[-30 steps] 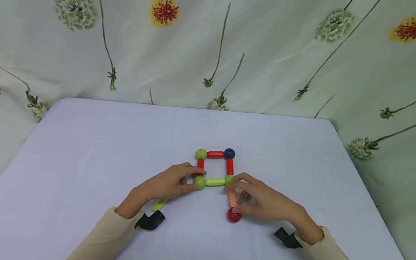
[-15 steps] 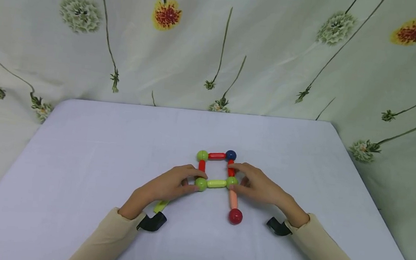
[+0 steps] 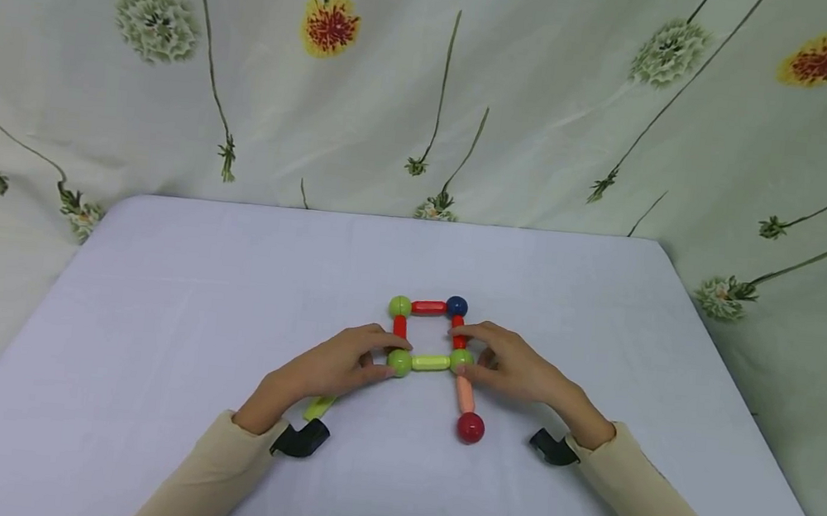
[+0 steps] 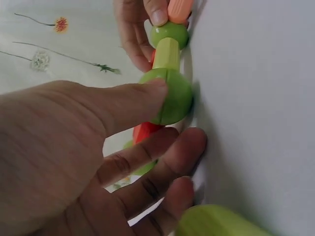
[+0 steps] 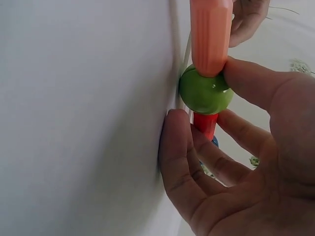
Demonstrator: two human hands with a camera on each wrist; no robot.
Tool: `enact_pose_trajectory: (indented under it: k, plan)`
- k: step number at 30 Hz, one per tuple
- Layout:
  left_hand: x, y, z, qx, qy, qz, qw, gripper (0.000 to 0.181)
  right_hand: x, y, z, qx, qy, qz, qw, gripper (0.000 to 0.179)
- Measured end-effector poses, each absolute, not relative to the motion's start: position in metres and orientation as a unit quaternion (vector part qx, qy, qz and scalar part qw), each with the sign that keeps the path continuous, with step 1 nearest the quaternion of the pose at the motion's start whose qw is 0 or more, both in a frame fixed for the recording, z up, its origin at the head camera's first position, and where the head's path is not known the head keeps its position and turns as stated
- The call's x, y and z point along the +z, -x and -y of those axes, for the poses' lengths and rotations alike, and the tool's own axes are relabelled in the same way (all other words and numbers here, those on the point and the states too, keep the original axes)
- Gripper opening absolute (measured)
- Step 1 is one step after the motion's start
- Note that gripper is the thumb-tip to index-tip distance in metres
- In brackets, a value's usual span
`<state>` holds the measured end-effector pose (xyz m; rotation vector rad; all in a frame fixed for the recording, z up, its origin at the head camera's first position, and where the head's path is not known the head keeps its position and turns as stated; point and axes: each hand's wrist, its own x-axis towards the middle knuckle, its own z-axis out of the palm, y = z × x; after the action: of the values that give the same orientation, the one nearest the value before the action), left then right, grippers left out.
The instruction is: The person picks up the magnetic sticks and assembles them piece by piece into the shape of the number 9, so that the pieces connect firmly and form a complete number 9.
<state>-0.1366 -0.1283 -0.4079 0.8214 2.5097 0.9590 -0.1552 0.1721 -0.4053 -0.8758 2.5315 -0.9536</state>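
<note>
Toy sticks and balls form a square on the table. Its near-left corner is a green ball (image 3: pixel 399 362), which my left hand (image 3: pixel 340 360) holds, thumb on the ball and index finger at a red stick (image 3: pixel 400 326). At the near-right corner my right hand (image 3: pixel 515 366) grips another green ball (image 5: pixel 205 92) by thumb and fingers, the index finger over the red stick (image 3: pixel 459 335) behind it. A yellow-green stick (image 3: pixel 431 363) joins these two balls. From the right one, a peach stick (image 3: pixel 465 394) runs nearer, ending in a red ball (image 3: pixel 470 428).
At the far side, a red stick (image 3: pixel 429 308) links a green ball (image 3: pixel 400 306) and a blue ball (image 3: pixel 457 306). Part of a yellow-green stick (image 3: pixel 318 408) shows beside my left wrist. Flowered cloth (image 3: pixel 367 121) hangs behind the white table (image 3: pixel 234 257).
My right hand has moved from the peach stick and red ball up to the near-right green ball and the red stick behind it. The left hand keeps its place.
</note>
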Motion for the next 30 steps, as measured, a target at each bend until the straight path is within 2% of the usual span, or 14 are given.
enact_pose_trajectory:
  k: [6, 12, 17, 25, 30]
  plan:
    - [-0.392, 0.130, 0.139, 0.332, -0.256, -0.894, 0.161, 0.051, -0.405, 0.154, -0.171, -0.333, 0.298, -0.882, 0.147, 0.054]
    - [-0.387, 0.118, 0.153, 0.325, -0.249, -0.896, 0.170, 0.042, -0.403, 0.153, -0.171, -0.330, 0.290, -0.885, 0.153, 0.054]
    - [-0.385, 0.102, 0.167, 0.310, -0.239, -0.907, 0.157, 0.031, -0.402, 0.153, -0.171, -0.329, 0.288, -0.886, 0.158, 0.055]
    - [-0.386, 0.077, 0.178, 0.272, -0.193, -0.931, 0.148, 0.040, -0.403, 0.155, -0.171, -0.326, 0.292, -0.885, 0.156, 0.054]
    - [-0.393, 0.073, 0.181, 0.278, -0.218, -0.925, 0.141, 0.035, -0.403, 0.157, -0.169, -0.325, 0.292, -0.885, 0.160, 0.055]
